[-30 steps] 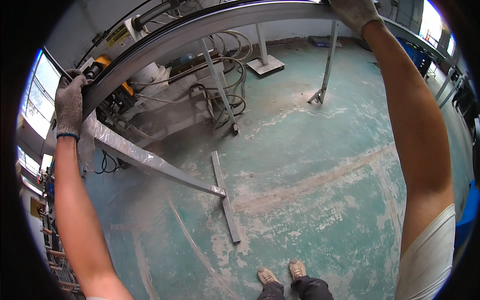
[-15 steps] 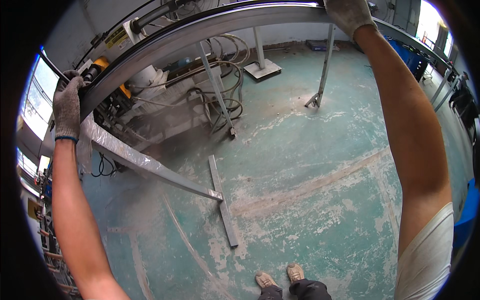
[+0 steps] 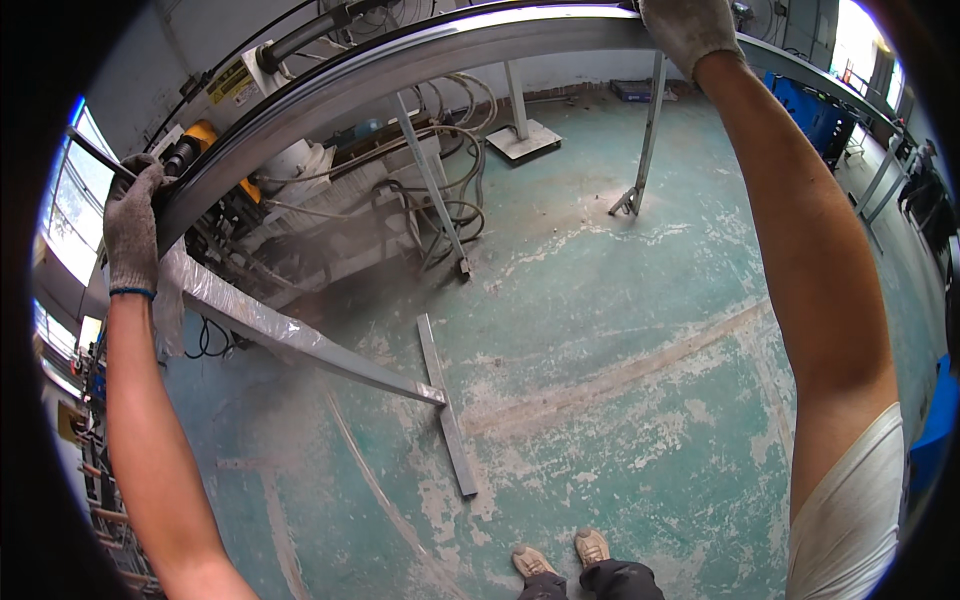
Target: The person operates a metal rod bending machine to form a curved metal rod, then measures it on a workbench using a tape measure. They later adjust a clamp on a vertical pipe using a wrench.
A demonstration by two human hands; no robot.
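My left hand (image 3: 132, 225), in a greyish knit glove with a blue cuff, is closed around a thin black strip (image 3: 98, 152) at the left end of a long grey metal rail (image 3: 440, 48). The strip sticks out past the hand to the upper left. My right hand (image 3: 690, 38), gloved too, is at the rail's far right stretch; its fingers are cut off by the upper edge. Along the rail's top runs a dark edge that reaches this hand. Wrapped in clear film, a stand leg (image 3: 300, 335) slopes from below the left end to a metal foot bar (image 3: 448, 410).
Behind the rail stands a machine with hoses (image 3: 470, 200) hanging to the green, worn floor (image 3: 620, 400). Thin metal legs (image 3: 650, 140) and a square base plate (image 3: 524, 141) stand beyond. Blue bins (image 3: 810, 115) are at the far right. My shoes (image 3: 590, 546) are below.
Both hands have shifted slightly; the right one has moved a little left and up. The left hand still grips the strip, whose free end has dipped a little.
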